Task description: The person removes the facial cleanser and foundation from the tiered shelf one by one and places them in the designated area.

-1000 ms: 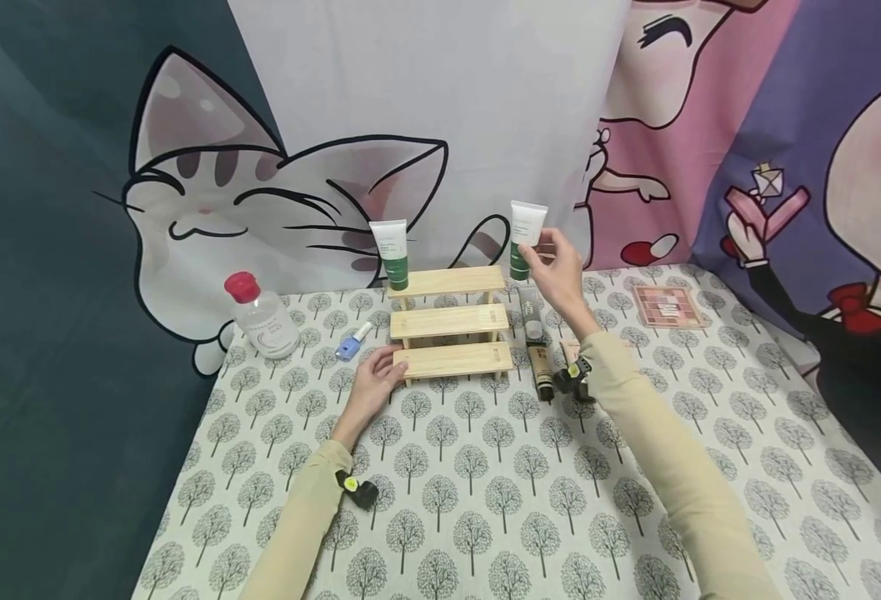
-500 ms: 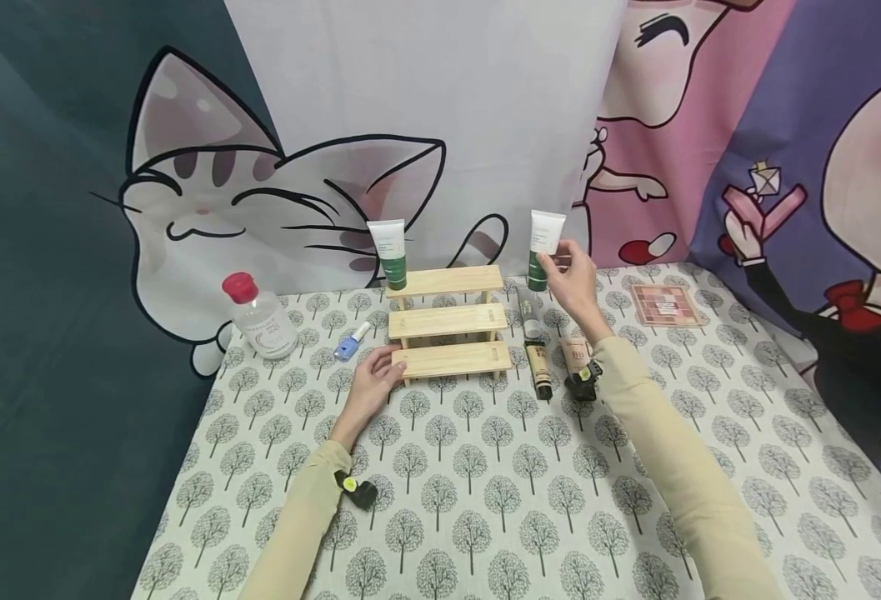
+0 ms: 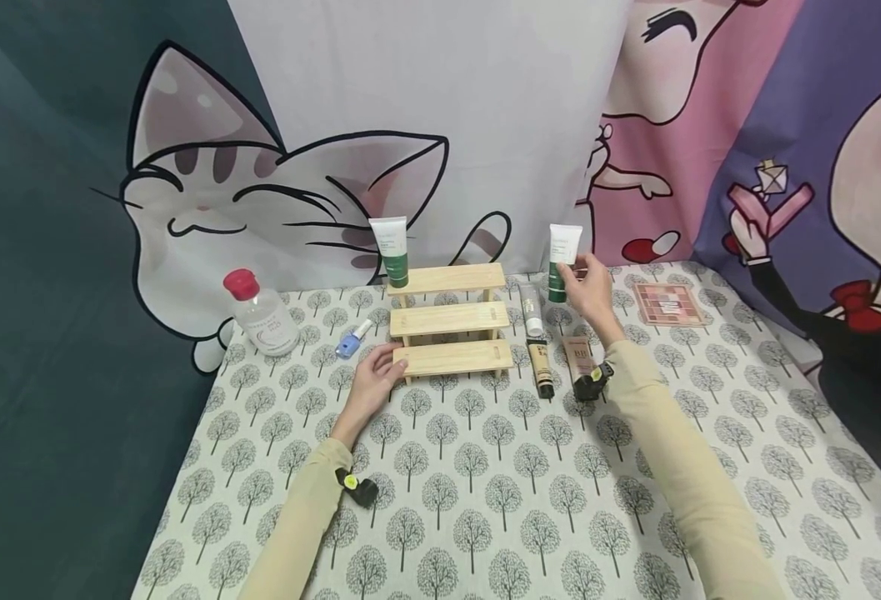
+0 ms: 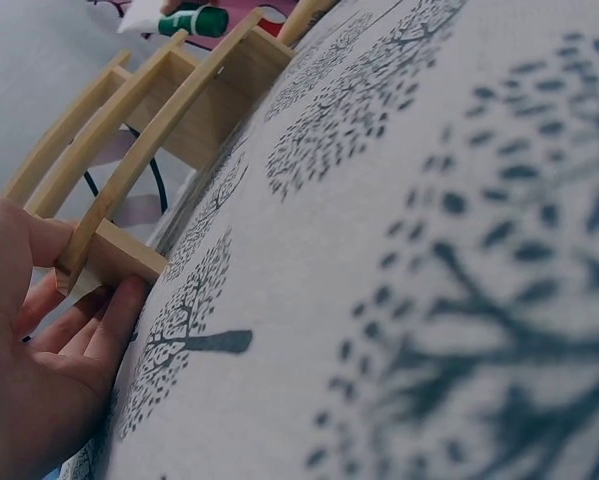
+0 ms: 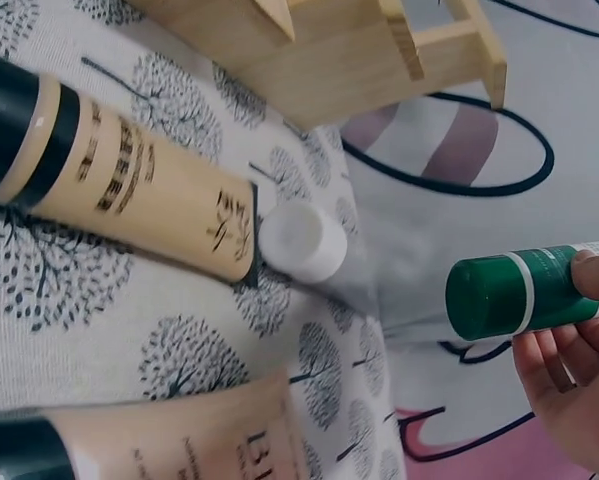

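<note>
My right hand [image 3: 592, 290] pinches a white-and-green squeeze tube [image 3: 563, 243] upright, cap down, right of a three-step wooden display stand [image 3: 451, 318]. In the right wrist view the tube's green cap [image 5: 479, 298] is above the cloth, with thumb and fingers on either side of the tube. My left hand [image 3: 372, 385] grips the left end of the lowest step; the left wrist view has its thumb on top and its fingers [image 4: 109, 325] beneath. A matching white-and-green tube [image 3: 391, 250] stands on the left end of the top step.
Right of the stand lie a grey tube with a white cap [image 3: 531, 310], a beige black-capped tube [image 3: 540, 367] and a BB cream tube [image 3: 578, 358]. An eyeshadow palette [image 3: 668, 305] is farther right. Left are blue nail polish [image 3: 352, 342] and a red-capped clear bottle [image 3: 263, 321].
My right hand has carried its tube rightward and down, away from the top step's right end. The left hand stays on the lowest step.
</note>
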{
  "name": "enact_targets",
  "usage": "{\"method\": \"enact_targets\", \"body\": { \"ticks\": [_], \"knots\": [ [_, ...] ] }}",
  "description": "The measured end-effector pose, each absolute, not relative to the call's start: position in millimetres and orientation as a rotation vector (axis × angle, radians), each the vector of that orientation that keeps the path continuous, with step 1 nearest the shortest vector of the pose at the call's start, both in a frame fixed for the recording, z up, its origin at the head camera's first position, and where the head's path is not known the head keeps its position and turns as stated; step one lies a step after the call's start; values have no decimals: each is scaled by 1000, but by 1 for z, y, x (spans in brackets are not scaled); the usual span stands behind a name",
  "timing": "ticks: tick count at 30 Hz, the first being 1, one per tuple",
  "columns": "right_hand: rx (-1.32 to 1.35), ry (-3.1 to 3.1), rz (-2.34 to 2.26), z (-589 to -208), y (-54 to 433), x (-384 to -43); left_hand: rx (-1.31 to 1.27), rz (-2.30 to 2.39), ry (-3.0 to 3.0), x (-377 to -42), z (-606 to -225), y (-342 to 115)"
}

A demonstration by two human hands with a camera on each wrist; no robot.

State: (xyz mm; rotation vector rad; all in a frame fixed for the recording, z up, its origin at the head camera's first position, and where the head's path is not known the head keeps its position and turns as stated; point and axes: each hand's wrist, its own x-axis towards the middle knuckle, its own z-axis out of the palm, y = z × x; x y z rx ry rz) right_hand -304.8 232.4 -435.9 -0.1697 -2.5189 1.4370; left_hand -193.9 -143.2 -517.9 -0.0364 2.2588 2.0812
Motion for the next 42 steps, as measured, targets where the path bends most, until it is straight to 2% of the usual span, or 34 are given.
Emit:
{"method": "enact_targets", "body": {
  "ticks": [16,27,42],
  "knots": [
    [-197,-2720,1264,-461,254,-313,-18,2090,2249,-196,-517,-145],
    [-311,-2897,1162,-467,257,-314,7,2107,2250,-195,-520,-145],
    [-313,-3012,1074,-473,266,-317,-23,2083,2230,-196,-517,-145]
  ]
}}
